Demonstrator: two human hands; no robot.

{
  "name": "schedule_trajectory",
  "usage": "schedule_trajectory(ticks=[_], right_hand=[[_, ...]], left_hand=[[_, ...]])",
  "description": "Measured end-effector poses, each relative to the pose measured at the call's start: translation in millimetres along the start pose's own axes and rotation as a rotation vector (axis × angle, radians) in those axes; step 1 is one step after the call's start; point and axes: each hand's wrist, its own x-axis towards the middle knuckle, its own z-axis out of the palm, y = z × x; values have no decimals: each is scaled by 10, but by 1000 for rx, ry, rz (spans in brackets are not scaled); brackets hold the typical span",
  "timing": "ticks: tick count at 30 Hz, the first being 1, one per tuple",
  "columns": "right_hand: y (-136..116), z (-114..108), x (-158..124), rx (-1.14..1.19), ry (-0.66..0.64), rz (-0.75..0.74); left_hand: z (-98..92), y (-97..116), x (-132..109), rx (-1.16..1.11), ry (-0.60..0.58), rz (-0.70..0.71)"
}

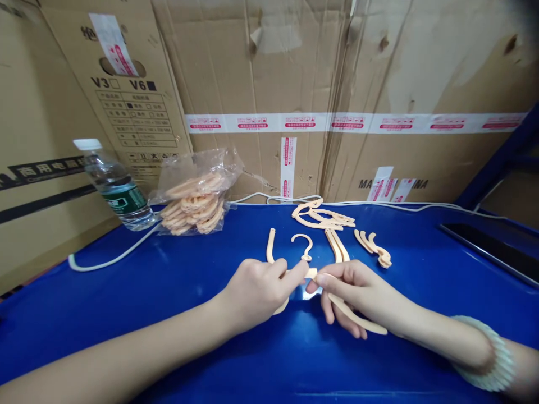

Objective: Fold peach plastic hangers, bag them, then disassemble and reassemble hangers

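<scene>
My left hand [263,292] is closed around a peach plastic hanger piece [311,273], its end poking out past my fingertips. My right hand [353,289] pinches a curved hanger arm [362,321], which runs below the palm toward the lower right. The two pieces meet, or nearly so, between my fingers; whether they are joined I cannot tell. Just beyond lies a hanger hook [310,245] with a round base. A bent peach strip [270,241] shows behind my left hand, its lower part hidden. Past my right hand lie long slim arms [337,245].
Further back on the blue table [189,359] are looped hanger parts [322,216], with small hooks [373,244] to their right. A clear bag of parts [193,202] and a water bottle [124,191] stand left. A black phone-like slab [488,249] lies right; a white cable [113,261] crosses behind.
</scene>
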Motion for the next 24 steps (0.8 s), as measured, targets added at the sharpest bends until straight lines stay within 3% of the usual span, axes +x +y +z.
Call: schedule_trajectory(ticks=[9,11,15,17,20,24], right_hand=[[-37,21,-28,-250,89,-114],[-41,12,-47,-421,144,-223],[-24,43,-102,-905,202,-619],[-45,64,-139,-1021,192,-756],[-172,-21,-196,-938,307,-801],[-411,-477,-239,-927,531,-806]], left_hand=[[13,-9,45,40,93,67],[2,-14,56,35,107,77],[8,-7,63,-41,55,26],[28,11,57,-131,19,-26],[38,32,39,-373,4,-159],[-25,-2,29,-851,28,-545]])
